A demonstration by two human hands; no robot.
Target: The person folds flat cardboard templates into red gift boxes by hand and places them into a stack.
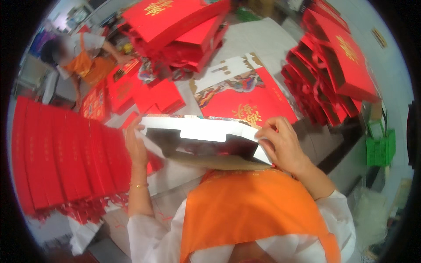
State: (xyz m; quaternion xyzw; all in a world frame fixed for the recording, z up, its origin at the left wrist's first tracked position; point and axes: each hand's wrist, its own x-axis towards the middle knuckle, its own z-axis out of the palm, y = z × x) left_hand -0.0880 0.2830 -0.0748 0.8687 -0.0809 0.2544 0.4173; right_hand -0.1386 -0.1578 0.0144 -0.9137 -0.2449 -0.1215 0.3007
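While both hands grip it, the box sits like this:

Box: a flat cardboard box [206, 140], white inside with a dark hollow showing and a brown underside, is held up just in front of the person's chest, above the orange apron [250, 206], its open side turned toward the wearer.

Left hand: the left hand [135, 147] is closed on the box's left end, fingers wrapped round the edge (a thin gold bracelet [139, 185] shows at the wrist).

Right hand: the right hand [280, 140] clasps the right end, fingers curled over the top rim and thumb pressed near the corner flap.

Just behind the box: a flat red sheet [250, 103] with gold characters and a painted picture band lies on the table [258, 41], unfolded.

Left side: a long row of red flat pieces [61, 153] stands packed edge to edge, with red tassels [92, 210] hanging at its near end.

Top centre: a tall heap of red folded boxes [175, 26] leans over the table.

Right side: another stack of red bags or boxes [333, 65] with gold print is piled near a green crate [380, 147].

Far left: another person in an orange apron [81, 55] bends over smaller red pieces [127, 85]; what their hands hold I cannot tell.
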